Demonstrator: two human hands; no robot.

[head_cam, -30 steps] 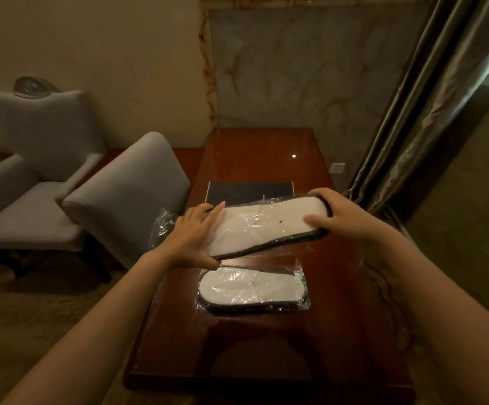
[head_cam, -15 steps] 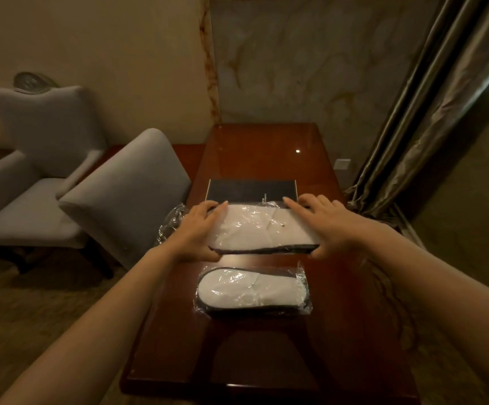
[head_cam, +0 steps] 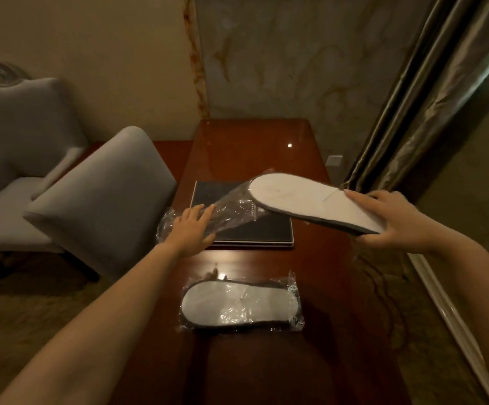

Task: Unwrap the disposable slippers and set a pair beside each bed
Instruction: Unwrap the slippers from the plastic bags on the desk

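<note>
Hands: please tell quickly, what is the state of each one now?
Left hand: closed on the empty plastic wrapper, over the black folder.
Right hand: closed, holding the unwrapped slippers above the table.

glossy wooden table (head_cam: 337,287), dark folder or perhaps a book (head_cam: 269,233), grey chair (head_cam: 106,197), armchair (head_cam: 18,135), curtain (head_cam: 413,92)

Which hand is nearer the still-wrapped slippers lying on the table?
Left. The left hand holds the empty wrapper just behind the wrapped slippers; the right hand is farther off, up and to the right.
</note>
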